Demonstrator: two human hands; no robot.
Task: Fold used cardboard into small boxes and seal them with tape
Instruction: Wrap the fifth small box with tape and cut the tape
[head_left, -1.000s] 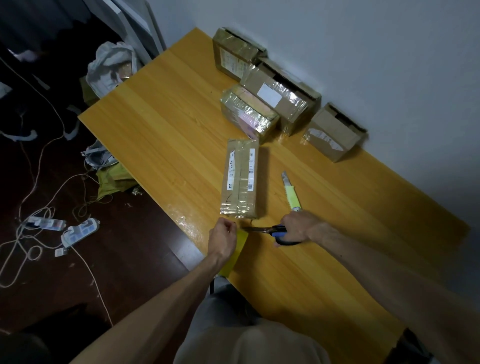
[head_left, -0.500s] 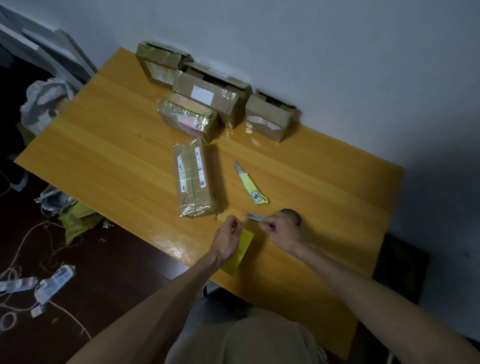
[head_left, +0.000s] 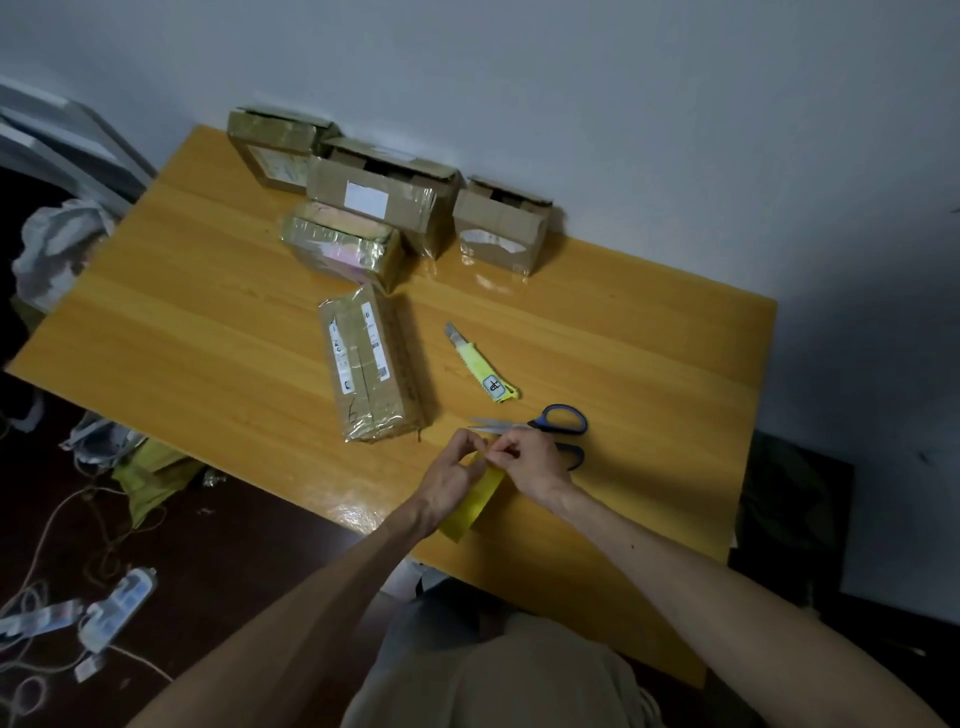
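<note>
Five boxes are on the table (head_left: 208, 322). Four back boxes (head_left: 374, 192) crowd the wall, out of the way I'd guess, some with their top flaps up. The fifth, the near box (head_left: 369, 364), lies flat just ahead of the hands and is glossy with wrap, so it looks like the one being sealed.

At the near edge both hands meet over the yellow tape (head_left: 475, 506). The left hand (head_left: 449, 480) curls round it, and the right hand (head_left: 532, 462) pinches at its top with thumb and forefinger, probably to pick the end loose.

The scissors (head_left: 556, 423) lie just beyond the right hand, within easy reach for a cut. A knife (head_left: 480, 364) rests between them and the near box, with its blade pointing away.
</note>
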